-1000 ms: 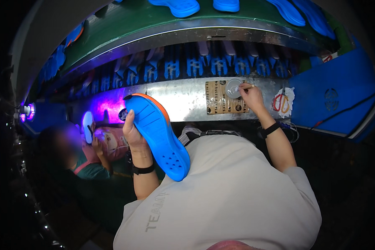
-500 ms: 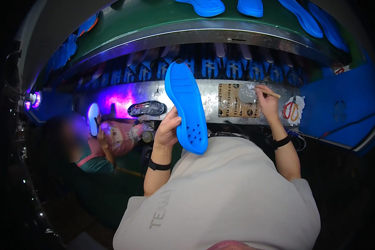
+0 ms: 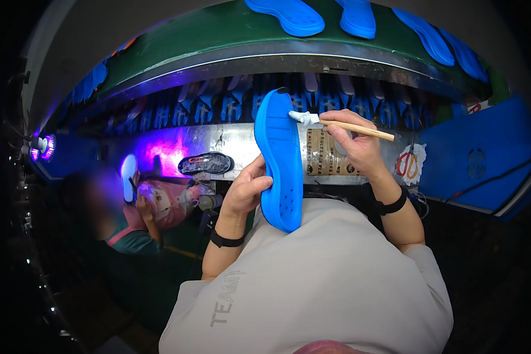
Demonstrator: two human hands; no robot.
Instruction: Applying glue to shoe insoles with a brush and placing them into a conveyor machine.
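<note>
Sole: blue, upended in the air before the pale shirt; its far face is out of sight, and the holes near its lower end are dim.
Left hand: grip closed on the sole's left edge, fingertips hidden behind it.
Brush: whitish head at the sole's upper right edge; contact cannot be told.
Right hand: narrow grip around the brush's wooden handle.
Sheet: brown, patterned, on the metal surface, partly covered by the right hand.
Scissors: red and orange handles visible, blades hard to make out.
Belt: green; soles on it run off the upper rim.
</note>
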